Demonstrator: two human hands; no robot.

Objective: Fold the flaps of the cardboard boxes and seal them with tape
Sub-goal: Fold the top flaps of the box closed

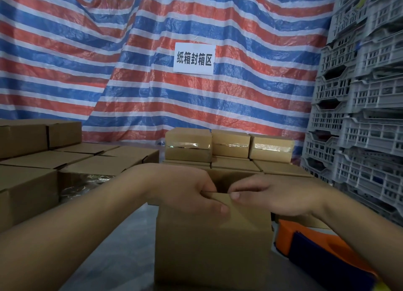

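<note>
- The plain brown cardboard box point(212, 242) stands in the lower centre of the frame with its top open; a dark gap shows behind the near edge.
- The left hand point(192, 190) and right hand point(268, 194) both pinch the near top flap point(220, 198) at its middle edge, thumbs on the outer face and fingers curled over the inside.
- Judged step: flap folding is just starting and no tape is on this box yet.
- The next move likely calls for pressing this flap down flat, closing the remaining flaps over it, then reaching for the orange and dark blue tape dispenser point(320, 249) at lower right.
- The white paper sign point(194, 59) on the red, blue and white striped tarp point(87, 50), upper centre, reads "纸箱封箱区".
- The stacked brown boxes with clear tape point(229, 146) at centre, beyond the hands, carry no legible printing, and the box in hand shows no brand.
</note>
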